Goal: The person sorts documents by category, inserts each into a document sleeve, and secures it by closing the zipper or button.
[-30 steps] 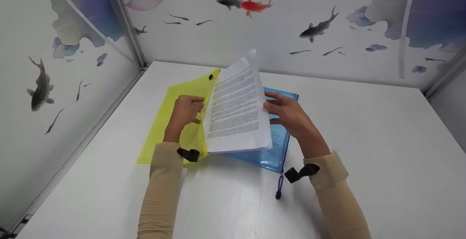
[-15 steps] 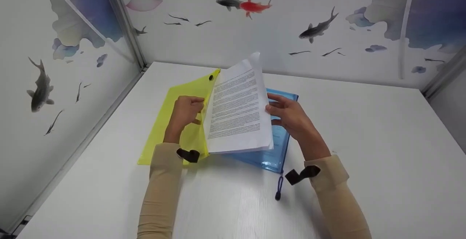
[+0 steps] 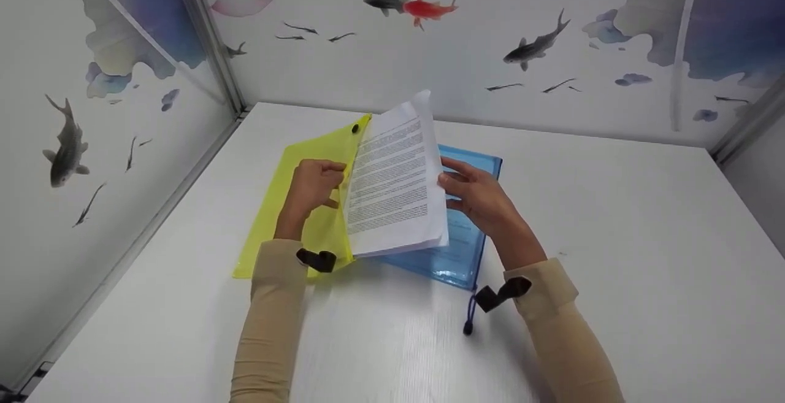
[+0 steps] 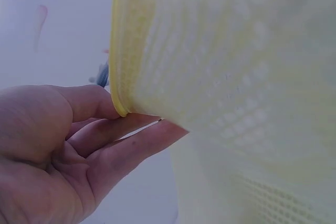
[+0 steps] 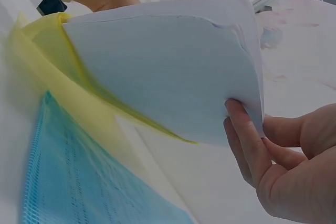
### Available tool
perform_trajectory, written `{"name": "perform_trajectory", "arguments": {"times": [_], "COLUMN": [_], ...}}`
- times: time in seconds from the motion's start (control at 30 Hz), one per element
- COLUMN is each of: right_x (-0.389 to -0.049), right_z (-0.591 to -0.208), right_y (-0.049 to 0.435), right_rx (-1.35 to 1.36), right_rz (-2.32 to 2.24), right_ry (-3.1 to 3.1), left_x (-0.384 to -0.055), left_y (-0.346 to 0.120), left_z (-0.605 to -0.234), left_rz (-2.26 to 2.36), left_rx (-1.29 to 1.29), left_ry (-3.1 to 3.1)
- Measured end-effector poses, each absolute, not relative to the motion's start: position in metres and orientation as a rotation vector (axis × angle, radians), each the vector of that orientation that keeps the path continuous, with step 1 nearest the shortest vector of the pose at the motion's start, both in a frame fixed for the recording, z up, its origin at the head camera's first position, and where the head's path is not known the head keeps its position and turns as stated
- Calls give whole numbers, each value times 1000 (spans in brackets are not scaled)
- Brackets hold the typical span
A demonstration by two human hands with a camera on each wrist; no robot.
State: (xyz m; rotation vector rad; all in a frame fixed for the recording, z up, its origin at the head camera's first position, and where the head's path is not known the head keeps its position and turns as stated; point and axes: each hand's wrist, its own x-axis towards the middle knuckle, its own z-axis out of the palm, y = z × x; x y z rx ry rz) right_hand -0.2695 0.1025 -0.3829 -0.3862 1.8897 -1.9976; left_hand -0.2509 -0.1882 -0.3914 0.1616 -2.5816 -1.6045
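A yellow zip folder (image 3: 270, 219) is tilted up with its opening facing right. My left hand (image 3: 313, 189) pinches the edge of that opening; in the left wrist view its thumb and fingers (image 4: 142, 142) lie on either side of the yellow rim. A stack of printed paper (image 3: 392, 182) sits partly inside the folder, its right part sticking out. My right hand (image 3: 481, 197) pinches the stack's right edge, thumb on the front and fingers (image 5: 244, 132) behind. Beneath lies a blue zip folder (image 3: 466, 243), partly covered, with a zip pull cord hanging off its corner.
Everything rests on a white table (image 3: 613, 237). White panels with painted fish stand along the back (image 3: 478, 47) and left side. Each wrist carries a small black camera mount (image 3: 503, 294).
My right hand has shifted slightly left with the paper stack, and more of the stack is inside the yellow folder. The left hand stays nearly still on the folder's edge.
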Motion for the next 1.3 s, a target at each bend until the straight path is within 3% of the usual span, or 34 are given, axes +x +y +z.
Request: {"name": "perform_trajectory", "arguments": {"times": [1.3], "right_x": [-268], "right_z": [-400], "right_y": [79], "right_rx": [-313], "right_rz": [-1968], "right_ry": [1945], "left_x": [-250], "left_y": [-181], "left_z": [-387], "left_rz": [-1630], "left_rx": [144], "left_ry": [-2553]}}
